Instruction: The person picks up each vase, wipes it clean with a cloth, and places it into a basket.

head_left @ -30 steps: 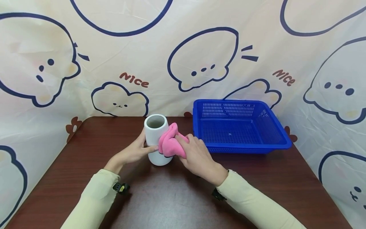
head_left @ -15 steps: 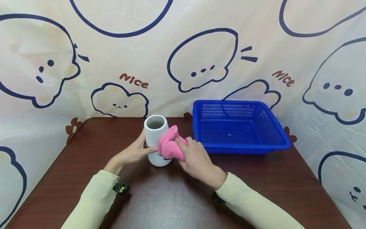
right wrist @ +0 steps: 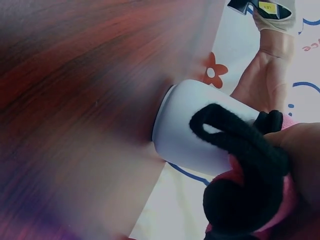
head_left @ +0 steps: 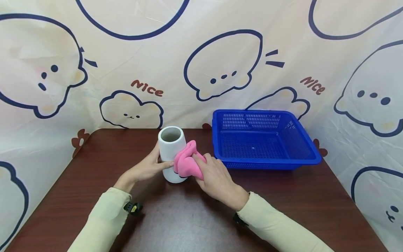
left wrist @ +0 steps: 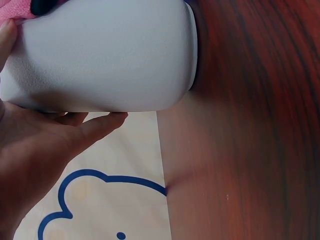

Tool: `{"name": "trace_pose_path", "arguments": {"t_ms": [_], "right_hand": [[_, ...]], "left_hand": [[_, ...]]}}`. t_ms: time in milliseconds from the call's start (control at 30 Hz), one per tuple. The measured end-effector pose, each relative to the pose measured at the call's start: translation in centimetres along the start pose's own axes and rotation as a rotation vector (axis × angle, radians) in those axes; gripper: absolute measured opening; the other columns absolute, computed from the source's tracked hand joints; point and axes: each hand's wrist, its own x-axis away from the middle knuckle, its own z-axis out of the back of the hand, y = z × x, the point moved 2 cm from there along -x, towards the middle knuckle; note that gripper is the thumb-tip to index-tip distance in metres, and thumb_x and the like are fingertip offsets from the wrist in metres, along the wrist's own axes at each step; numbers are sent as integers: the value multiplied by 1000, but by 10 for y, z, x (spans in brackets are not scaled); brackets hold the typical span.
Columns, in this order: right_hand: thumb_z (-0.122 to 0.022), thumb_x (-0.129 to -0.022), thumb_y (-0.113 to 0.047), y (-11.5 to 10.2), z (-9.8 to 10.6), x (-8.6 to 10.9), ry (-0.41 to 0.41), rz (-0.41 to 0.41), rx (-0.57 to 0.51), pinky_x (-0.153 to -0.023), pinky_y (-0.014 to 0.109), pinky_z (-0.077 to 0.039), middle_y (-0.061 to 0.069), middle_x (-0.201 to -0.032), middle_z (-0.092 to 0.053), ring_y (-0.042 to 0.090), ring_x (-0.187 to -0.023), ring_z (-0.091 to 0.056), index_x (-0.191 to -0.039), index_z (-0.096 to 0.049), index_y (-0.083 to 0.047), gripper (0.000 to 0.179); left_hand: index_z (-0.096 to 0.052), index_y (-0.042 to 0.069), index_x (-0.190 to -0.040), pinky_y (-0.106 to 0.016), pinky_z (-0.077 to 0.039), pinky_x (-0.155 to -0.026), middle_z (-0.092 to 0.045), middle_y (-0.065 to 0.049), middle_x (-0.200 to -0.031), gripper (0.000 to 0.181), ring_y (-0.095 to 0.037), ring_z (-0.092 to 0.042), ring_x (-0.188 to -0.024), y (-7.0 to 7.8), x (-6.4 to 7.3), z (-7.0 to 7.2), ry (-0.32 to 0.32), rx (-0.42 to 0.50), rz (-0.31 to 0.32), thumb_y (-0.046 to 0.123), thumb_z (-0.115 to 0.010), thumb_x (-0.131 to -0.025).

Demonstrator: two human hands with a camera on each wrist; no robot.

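Note:
A white vase (head_left: 170, 147) with a round open mouth stands upright on the table. My left hand (head_left: 146, 168) grips it from the left, thumb across the front and fingers round the far side. In the left wrist view those fingers lie along the side of the vase (left wrist: 110, 55). My right hand (head_left: 217, 180) holds a bunched pink cloth (head_left: 189, 162) against the vase's right side. Dark trim on the cloth (right wrist: 245, 195) shows in the right wrist view, close over the white wall. The bunched cloth hides part of my right fingers.
A blue plastic basket (head_left: 267, 161) with perforated walls stands at the back right, beyond my right hand. The brown wooden table (head_left: 189, 224) ends at a cream curtain (head_left: 176, 105) printed with cartoon outlines.
My right hand and the pink cloth have slid slightly downward along the vase's right side. My left hand and the vase stay nearly where they were.

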Motion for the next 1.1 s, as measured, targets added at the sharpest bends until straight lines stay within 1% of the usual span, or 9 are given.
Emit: {"name": "trace_pose_path", "arguments": {"t_ms": [233, 500, 600, 867, 1000, 1100], "right_hand": [[-73, -90, -29, 0, -2, 3, -22, 1, -5, -63, 27, -41, 5, -92, -58, 17, -76, -52, -143, -54, -14, 58], [-72, -90, -27, 0, -5, 4, 21, 19, 2, -64, 28, -41, 5, -90, -57, 19, -75, -52, -141, -55, -13, 55], [-72, -90, -26, 0, -7, 5, 25, 20, -5, -65, 29, -41, 6, -90, -57, 20, -76, -52, -140, -55, -12, 55], [-73, -90, -28, 0, -9, 7, -13, 11, -15, -64, 27, -39, 4, -91, -57, 18, -76, -51, -141, -54, -13, 56], [-73, -90, -29, 2, -12, 8, -44, 1, -16, -63, 26, -37, 4, -90, -57, 18, -76, -49, -141, -55, -14, 56], [-74, -89, -28, 3, -14, 9, -52, 1, -12, -62, 26, -36, 4, -90, -58, 18, -75, -49, -141, -55, -15, 56]], "left_hand": [[-2, 24, -160, -68, -37, -111, -32, -16, -153, 95, -38, -35, -141, 2, 1, -1, 2, 2, -3, 16, -71, -95], [-2, 25, -160, -69, -36, -111, -31, -16, -154, 95, -38, -34, -142, 1, 0, -1, -1, 6, -2, 17, -71, -95], [-2, 26, -160, -70, -36, -111, -31, -15, -154, 95, -38, -34, -142, 1, 0, -1, -2, 8, 0, 18, -71, -95], [-3, 27, -159, -65, -39, -110, -34, -14, -152, 94, -38, -39, -139, 0, 1, -1, -1, 13, -11, 18, -71, -95], [-4, 29, -159, -65, -39, -110, -33, -12, -153, 94, -38, -40, -139, -1, 0, -1, -1, 15, -6, 19, -72, -94], [-4, 30, -159, -67, -39, -110, -32, -12, -154, 95, -39, -40, -139, -1, 0, -1, -1, 15, 0, 20, -72, -94]]}}
